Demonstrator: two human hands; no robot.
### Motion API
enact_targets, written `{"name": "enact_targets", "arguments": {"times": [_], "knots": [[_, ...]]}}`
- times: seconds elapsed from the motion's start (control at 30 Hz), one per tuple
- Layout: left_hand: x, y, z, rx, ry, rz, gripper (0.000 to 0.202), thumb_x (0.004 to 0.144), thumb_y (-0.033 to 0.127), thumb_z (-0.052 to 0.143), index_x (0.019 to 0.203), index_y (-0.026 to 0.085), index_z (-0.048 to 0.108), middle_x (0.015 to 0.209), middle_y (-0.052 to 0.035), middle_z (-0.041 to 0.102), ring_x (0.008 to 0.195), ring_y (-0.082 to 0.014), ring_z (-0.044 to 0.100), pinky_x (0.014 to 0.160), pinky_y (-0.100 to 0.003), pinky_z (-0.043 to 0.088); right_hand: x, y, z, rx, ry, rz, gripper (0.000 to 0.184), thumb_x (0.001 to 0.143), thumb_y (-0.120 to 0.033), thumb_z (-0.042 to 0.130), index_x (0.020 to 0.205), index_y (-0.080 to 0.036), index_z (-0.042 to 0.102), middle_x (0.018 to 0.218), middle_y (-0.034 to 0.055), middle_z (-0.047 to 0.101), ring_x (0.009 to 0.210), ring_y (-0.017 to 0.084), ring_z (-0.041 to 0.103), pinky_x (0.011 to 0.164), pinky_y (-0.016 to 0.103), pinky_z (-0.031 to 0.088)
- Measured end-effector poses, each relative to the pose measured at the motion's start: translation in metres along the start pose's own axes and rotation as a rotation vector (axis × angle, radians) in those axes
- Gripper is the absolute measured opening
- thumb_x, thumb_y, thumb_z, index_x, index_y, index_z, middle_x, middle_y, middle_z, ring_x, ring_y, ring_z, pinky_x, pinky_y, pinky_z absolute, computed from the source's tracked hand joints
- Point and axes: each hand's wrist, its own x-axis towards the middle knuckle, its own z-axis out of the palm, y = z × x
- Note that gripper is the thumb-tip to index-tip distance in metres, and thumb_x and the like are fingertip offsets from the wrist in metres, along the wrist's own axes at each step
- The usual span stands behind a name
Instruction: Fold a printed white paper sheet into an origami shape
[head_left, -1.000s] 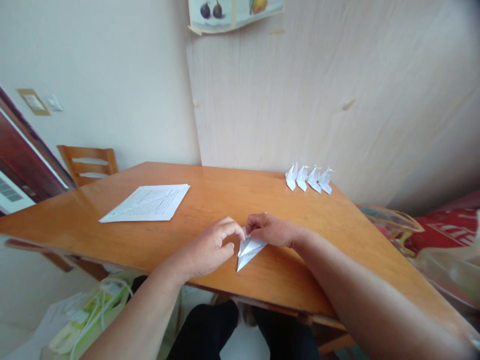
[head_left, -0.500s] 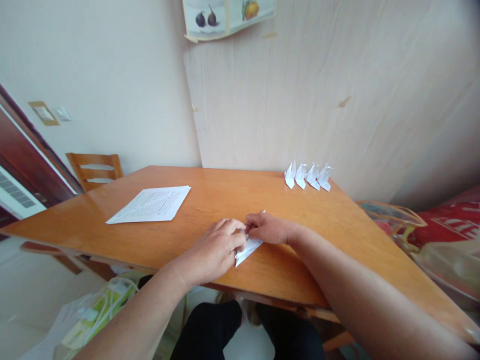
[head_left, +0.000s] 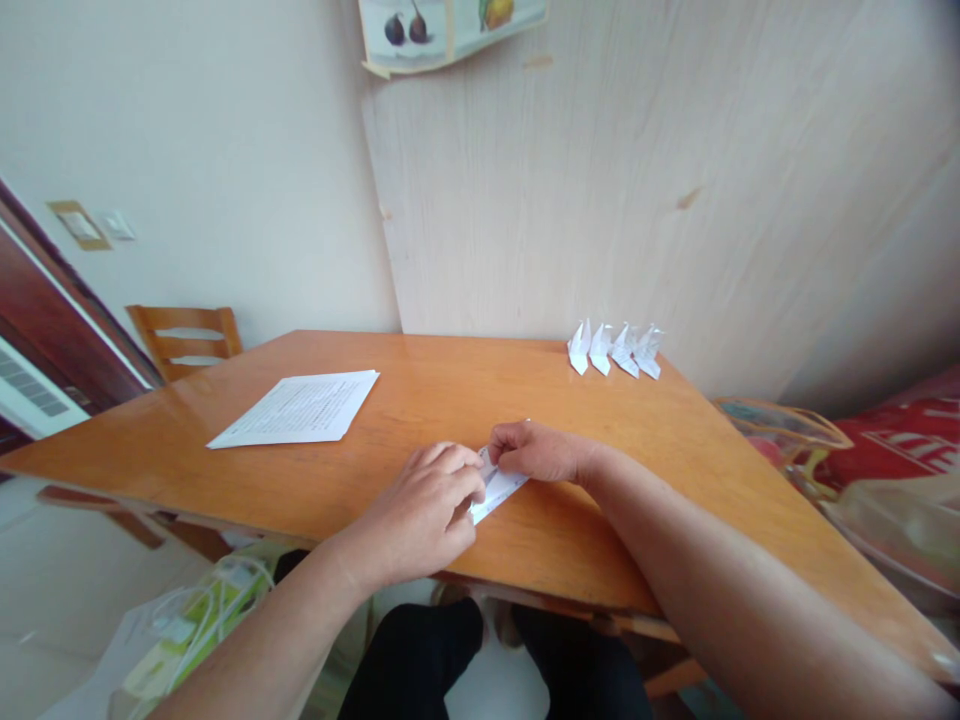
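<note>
A small white folded paper piece (head_left: pixel 498 490) lies on the orange wooden table (head_left: pixel 420 400) near its front edge. My left hand (head_left: pixel 424 505) rests on its left part, fingers curled and pressing the paper down. My right hand (head_left: pixel 536 452) pinches the paper's upper right part with closed fingers. Most of the paper is hidden under the two hands.
Several finished white folded paper figures (head_left: pixel 613 349) stand in a row at the table's far right, by the wall. A printed sheet (head_left: pixel 300 408) lies at the left. A wooden chair (head_left: pixel 185 338) stands behind the table. Bags (head_left: pixel 810 450) sit at the right, more on the floor.
My left hand has come down from a raised pinch onto the folded paper and now presses it flat. The right hand has hardly moved.
</note>
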Motion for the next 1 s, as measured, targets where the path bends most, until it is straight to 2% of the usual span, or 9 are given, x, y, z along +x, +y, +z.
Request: {"name": "enact_targets", "arguments": {"times": [0.13, 0.3, 0.57, 0.73, 1.0], "knots": [[-0.002, 0.004, 0.012, 0.031, 0.089, -0.026, 0.015, 0.081, 0.014, 0.061, 0.091, 0.024, 0.060, 0.114, -0.0054, 0.062, 0.115, -0.0269, 0.052, 0.102, -0.044, 0.042, -0.002, -0.002, -0.002, -0.017, -0.012, -0.021, 0.020, 0.073, -0.015, 0.059, 0.090, -0.017, 0.068, 0.084, 0.0004, 0.068, 0.073, 0.014, 0.059, 0.064, 0.022, 0.045], [-0.002, 0.006, 0.027, 0.151, 0.199, -0.049, 0.025, 0.082, 0.016, 0.063, 0.106, 0.026, 0.064, 0.128, -0.0063, 0.063, 0.124, -0.0305, 0.049, 0.106, -0.049, 0.038, -0.004, -0.005, -0.004, -0.029, -0.021, -0.017, 0.018, 0.073, -0.015, 0.057, 0.088, -0.017, 0.067, 0.080, -0.0010, 0.065, 0.072, 0.014, 0.058, 0.063, 0.022, 0.044], [-0.003, 0.008, 0.039, 0.289, 0.314, 0.007, 0.014, 0.088, 0.018, 0.064, 0.096, 0.027, 0.070, 0.124, -0.0029, 0.068, 0.125, -0.0311, 0.050, 0.101, -0.052, 0.034, -0.005, 0.001, -0.006, 0.070, -0.022, -0.002, 0.017, 0.070, -0.017, 0.056, 0.086, -0.018, 0.063, 0.075, -0.0026, 0.059, 0.069, 0.013, 0.053, 0.058, 0.021, 0.041], [-0.005, 0.010, 0.036, 0.318, 0.298, 0.059, 0.012, 0.090, 0.019, 0.063, 0.096, 0.026, 0.071, 0.113, -0.0031, 0.070, 0.118, -0.0301, 0.053, 0.096, -0.053, 0.034, -0.007, -0.001, -0.006, 0.086, -0.029, -0.009, 0.017, 0.070, -0.017, 0.056, 0.086, -0.017, 0.063, 0.075, -0.0017, 0.059, 0.069, 0.014, 0.053, 0.058, 0.022, 0.041], [-0.011, 0.012, 0.031, 0.296, 0.206, 0.064, 0.018, 0.090, 0.016, 0.060, 0.100, 0.025, 0.071, 0.107, -0.0046, 0.068, 0.114, -0.0288, 0.054, 0.100, -0.054, 0.033, -0.007, -0.005, -0.006, -0.096, -0.022, -0.036, 0.016, 0.072, -0.011, 0.054, 0.083, -0.017, 0.063, 0.078, -0.0011, 0.062, 0.072, 0.014, 0.056, 0.063, 0.022, 0.042]]}}
